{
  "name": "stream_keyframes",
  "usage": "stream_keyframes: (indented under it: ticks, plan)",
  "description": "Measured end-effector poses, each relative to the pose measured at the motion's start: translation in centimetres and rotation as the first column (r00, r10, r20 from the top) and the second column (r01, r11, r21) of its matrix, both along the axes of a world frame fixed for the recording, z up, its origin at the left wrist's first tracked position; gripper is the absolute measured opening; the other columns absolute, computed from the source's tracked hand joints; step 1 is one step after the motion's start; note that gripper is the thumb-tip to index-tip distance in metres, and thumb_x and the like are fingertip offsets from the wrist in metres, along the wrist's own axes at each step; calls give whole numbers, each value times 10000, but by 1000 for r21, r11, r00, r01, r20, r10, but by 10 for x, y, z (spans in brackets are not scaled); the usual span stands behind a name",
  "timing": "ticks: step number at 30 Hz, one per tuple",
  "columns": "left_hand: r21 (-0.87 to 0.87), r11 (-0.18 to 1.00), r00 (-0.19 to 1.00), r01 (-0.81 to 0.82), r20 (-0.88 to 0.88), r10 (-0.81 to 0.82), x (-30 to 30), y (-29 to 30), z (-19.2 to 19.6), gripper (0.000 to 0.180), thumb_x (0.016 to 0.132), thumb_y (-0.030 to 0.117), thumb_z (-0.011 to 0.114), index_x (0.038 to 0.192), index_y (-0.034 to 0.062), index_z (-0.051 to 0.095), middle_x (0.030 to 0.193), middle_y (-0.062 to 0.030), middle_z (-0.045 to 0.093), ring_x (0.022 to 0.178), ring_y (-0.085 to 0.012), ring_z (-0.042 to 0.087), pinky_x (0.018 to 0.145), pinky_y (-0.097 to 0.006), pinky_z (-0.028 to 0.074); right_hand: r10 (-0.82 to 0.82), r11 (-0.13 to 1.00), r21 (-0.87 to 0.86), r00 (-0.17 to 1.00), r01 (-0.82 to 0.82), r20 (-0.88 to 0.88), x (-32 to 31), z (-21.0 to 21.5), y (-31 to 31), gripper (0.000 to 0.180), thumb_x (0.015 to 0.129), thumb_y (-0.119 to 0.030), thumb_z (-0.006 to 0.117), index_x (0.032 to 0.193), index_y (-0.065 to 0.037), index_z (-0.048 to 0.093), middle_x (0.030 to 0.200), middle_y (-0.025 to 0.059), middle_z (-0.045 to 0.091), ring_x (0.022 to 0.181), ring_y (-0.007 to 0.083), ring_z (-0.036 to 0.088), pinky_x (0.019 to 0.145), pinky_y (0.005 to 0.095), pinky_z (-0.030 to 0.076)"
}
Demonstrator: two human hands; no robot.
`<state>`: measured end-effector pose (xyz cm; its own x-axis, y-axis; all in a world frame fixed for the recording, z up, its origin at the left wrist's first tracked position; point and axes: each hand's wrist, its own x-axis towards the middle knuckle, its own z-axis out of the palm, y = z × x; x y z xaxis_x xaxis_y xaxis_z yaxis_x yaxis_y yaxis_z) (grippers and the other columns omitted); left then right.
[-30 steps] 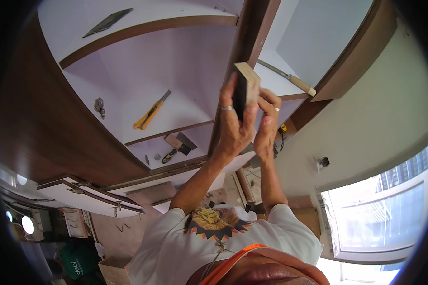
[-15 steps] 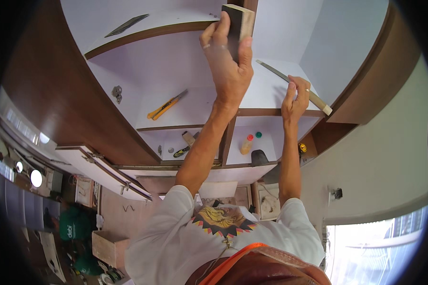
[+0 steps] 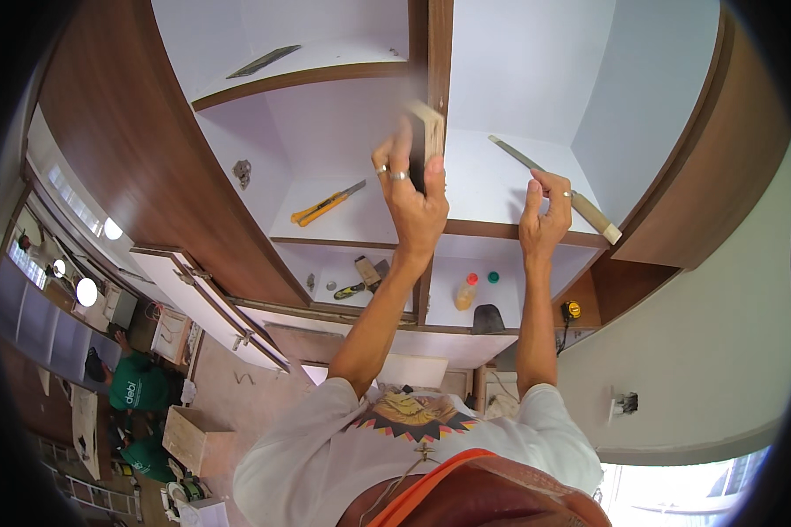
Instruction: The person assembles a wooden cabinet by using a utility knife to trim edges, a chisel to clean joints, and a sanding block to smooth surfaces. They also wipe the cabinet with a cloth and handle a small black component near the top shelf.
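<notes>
My left hand point(image 3: 416, 206) is closed around a wooden block with a dark face point(image 3: 433, 140), probably a sanding block. The block's upper end is blurred by motion and lies against or close to the brown upright divider point(image 3: 439, 70) of the cabinet. My right hand point(image 3: 546, 215) is at the brown front edge of a shelf, fingers loosely bent and thumb apart, with nothing seen in it. Behind its fingers a file with a wooden handle point(image 3: 593, 215) lies on the white shelf; whether they touch is unclear.
A yellow utility knife point(image 3: 327, 203) lies on the left shelf, a flat dark blade point(image 3: 264, 61) above it. Lower compartments hold a small red-capped bottle point(image 3: 467, 292), a green cap point(image 3: 493, 277) and a green-black tool point(image 3: 350, 291). A tape measure point(image 3: 571, 310) sits right. People in green shirts point(image 3: 139, 383) are below left.
My left hand has brought the block down and closer to the upright divider. The whole view has shifted, so the cabinet appears lower. My right hand stays by the file.
</notes>
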<state>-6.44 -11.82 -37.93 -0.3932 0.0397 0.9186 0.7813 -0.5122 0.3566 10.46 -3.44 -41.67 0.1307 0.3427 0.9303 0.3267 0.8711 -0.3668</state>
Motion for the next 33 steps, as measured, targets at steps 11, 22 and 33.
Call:
stream_keyframes:
  ticks: [11,22,33]
  plan:
    - [-45,998,999,41,-8,-42,-1,-8,20,560,1010,199,627,1481,-62,470,1292,-240,523,1240,-386,494,1081,-476,410,-69,998,-5,997,69,-16,-5,0,-1,129,931,-130,702,1027,-47,721,915,82,677,796,229,645,721,347,509]
    - [88,995,994,40,-104,-31,-10,8,74,593,1004,172,660,1495,-75,440,1259,-243,527,1173,-383,510,1049,-467,427,-60,998,-32,997,59,-48,-6,-4,-7,158,911,-150,724,1034,-53,718,909,86,671,811,237,641,733,365,504]
    - [124,991,985,40,-170,-19,-14,19,190,618,1060,336,545,1502,-82,428,1281,-293,538,1253,-391,496,1080,-468,402,-75,996,-42,996,73,-38,2,-6,-4,183,858,-127,744,1025,-59,717,898,83,657,807,250,635,728,368,491]
